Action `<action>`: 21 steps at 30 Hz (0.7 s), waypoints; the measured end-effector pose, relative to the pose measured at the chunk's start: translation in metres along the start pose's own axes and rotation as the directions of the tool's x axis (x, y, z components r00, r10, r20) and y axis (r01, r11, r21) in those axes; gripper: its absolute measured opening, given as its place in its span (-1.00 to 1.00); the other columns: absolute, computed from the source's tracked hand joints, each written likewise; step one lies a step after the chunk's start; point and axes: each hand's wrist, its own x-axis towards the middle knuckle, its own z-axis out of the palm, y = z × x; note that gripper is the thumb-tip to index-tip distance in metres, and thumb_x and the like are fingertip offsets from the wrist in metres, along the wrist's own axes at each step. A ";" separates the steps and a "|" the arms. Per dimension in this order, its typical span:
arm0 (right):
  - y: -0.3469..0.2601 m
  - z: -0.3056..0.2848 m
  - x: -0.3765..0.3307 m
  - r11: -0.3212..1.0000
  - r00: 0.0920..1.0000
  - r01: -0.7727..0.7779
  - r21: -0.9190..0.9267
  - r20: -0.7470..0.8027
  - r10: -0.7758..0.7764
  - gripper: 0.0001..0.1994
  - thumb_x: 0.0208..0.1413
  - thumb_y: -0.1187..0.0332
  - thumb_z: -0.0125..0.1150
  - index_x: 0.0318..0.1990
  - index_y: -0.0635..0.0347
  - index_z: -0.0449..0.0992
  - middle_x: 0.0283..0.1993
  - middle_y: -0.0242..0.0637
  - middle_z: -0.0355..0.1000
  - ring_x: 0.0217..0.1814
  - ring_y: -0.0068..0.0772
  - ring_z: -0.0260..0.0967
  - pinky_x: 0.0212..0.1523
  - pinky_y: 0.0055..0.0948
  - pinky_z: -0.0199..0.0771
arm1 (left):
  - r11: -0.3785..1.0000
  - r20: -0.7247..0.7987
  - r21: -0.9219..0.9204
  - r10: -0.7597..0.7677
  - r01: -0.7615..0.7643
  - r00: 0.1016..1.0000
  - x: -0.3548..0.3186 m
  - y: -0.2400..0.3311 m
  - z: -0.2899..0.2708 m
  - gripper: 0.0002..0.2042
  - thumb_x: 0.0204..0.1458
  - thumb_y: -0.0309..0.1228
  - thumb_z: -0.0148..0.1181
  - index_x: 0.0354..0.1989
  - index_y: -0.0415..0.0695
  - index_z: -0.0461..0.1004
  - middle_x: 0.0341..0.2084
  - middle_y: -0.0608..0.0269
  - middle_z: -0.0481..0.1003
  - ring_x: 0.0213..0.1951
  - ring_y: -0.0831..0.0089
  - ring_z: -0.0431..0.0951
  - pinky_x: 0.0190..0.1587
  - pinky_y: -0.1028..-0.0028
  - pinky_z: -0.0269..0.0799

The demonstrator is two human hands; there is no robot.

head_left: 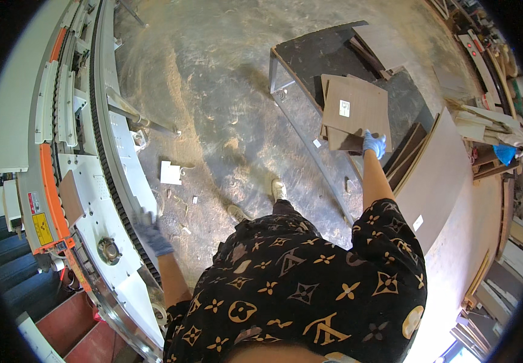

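My right hand (375,144), in a light blue glove, is at the near right corner of a brown flat board (358,104) with a white label. Its fingers close over the board's edge; the thumb side is hard to make out. That board lies on another brown board (341,140), slightly turned against it, on a dark-topped table. My left hand (152,234), in a dark grey glove, hangs low beside the machine's long edge (133,206). Motion smears its fingers, and no held thing shows there.
The long machine (101,181) with orange guards runs along my left. The dark tabletop (310,45) on a metal frame stands ahead right, with more boards (382,45) on it. A large brown panel (434,163) is at my right. A white piece (170,173) lies on the floor.
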 end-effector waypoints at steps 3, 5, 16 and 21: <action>0.007 0.008 0.043 0.996 0.996 0.092 0.013 0.020 -0.092 -0.15 -0.23 -0.10 0.29 0.22 0.11 0.15 0.12 -0.05 0.28 0.12 -0.07 0.26 0.15 -0.20 0.20 | 0.987 0.183 0.107 -0.137 0.119 0.974 -0.028 -0.048 0.029 -0.59 0.09 -0.25 0.02 0.14 0.10 0.19 0.03 0.26 0.34 -0.09 0.36 0.39 -0.14 0.41 0.42; -0.010 -0.011 -0.009 0.983 0.988 0.148 -0.106 0.067 -0.141 -0.19 -0.24 -0.10 0.30 0.17 0.14 0.20 0.08 -0.06 0.31 0.07 -0.05 0.30 0.12 -0.19 0.23 | 0.978 0.191 0.078 -0.205 0.193 0.960 -0.043 -0.059 0.034 -0.56 0.05 -0.31 0.10 0.14 0.15 0.20 -0.01 0.31 0.37 -0.14 0.44 0.41 -0.16 0.43 0.42; 0.030 0.061 -0.070 0.185 0.679 -0.734 0.654 0.712 0.179 -0.62 -0.13 0.05 0.30 -0.15 -0.10 0.42 -0.16 -0.34 0.36 -0.15 -0.34 0.31 -0.22 -0.06 0.30 | 0.956 0.442 0.146 -0.293 0.255 0.848 -0.072 -0.083 0.116 -0.59 0.07 -0.35 0.06 0.13 0.16 0.21 -0.04 0.35 0.39 -0.22 0.53 0.43 -0.23 0.50 0.44; 0.026 0.045 -0.060 0.266 0.573 -0.814 0.517 0.789 0.221 -0.67 -0.13 -0.08 0.27 -0.35 -0.11 0.45 -0.27 -0.43 0.36 -0.19 -0.35 0.28 -0.17 0.00 0.27 | 0.948 0.459 0.151 -0.317 0.279 0.830 -0.081 -0.096 0.123 -0.56 0.04 -0.30 0.12 0.12 0.10 0.23 -0.04 0.35 0.38 -0.26 0.53 0.44 -0.28 0.47 0.46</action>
